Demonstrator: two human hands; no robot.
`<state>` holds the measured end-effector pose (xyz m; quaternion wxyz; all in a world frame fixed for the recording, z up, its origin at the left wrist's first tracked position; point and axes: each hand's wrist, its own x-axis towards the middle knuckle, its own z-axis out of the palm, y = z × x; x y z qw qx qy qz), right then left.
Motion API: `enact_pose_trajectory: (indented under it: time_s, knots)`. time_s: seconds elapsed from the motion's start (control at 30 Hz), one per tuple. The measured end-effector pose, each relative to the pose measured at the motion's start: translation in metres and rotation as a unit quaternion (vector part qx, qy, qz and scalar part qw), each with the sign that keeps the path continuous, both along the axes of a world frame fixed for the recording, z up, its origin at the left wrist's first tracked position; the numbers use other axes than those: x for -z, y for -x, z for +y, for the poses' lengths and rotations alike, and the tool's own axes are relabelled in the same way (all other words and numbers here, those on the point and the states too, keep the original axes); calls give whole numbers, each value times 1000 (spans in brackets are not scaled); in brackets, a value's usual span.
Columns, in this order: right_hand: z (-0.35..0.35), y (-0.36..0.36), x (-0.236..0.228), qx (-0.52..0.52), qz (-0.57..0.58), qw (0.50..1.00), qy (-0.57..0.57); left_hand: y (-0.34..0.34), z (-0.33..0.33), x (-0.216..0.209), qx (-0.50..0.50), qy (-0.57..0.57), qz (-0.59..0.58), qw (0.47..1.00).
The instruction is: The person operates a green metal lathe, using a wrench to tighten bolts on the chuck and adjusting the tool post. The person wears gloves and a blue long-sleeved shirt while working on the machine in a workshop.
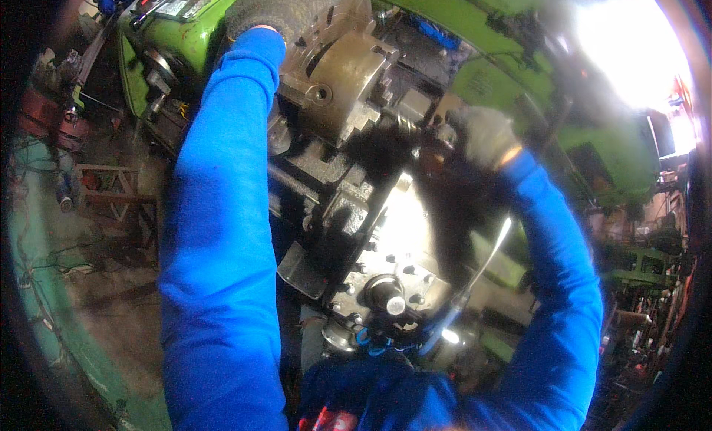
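Note:
A large metal lathe chuck (337, 86) with stepped jaws sits at the upper middle. My left hand (285, 14), in a grey knitted glove, is at the chuck's far upper left edge; its fingers blend into the metal and do not show clearly. To the right of the chuck, my right hand (482, 138), in a light grey glove, has its fingers curled beside a short metal piece (445, 134). What those fingers hold is dark and blurred. Between the chuck and that hand, a shiny cylindrical workpiece (404, 119) shows partly.
Green lathe headstock (196, 30) stands at the upper left, with a handle (159, 79). Below my hands lies the tool post plate (426, 279) with bolts and a round knob (395, 305). A screwdriver-like tool (463, 294) leans near my right arm. Bright light glares upper right.

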<state>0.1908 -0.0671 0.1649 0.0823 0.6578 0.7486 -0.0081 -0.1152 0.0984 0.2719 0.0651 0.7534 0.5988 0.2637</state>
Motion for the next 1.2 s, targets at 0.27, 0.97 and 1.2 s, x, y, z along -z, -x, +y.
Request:
enact_pose_trajectory:
  time_s: [0.27, 0.97, 1.2]
  knots:
    - [-2, 13, -11, 18, 6, 1000, 10, 0, 3, -4, -19, 26, 13, 999]
    - [-5, -17, -20, 113, 412, 903, -44, 2, 40, 26, 3, -28, 20, 999]
    - [14, -58, -6, 109, 363, 925, 34, -2, 81, 62, 45, -65, 6, 997]
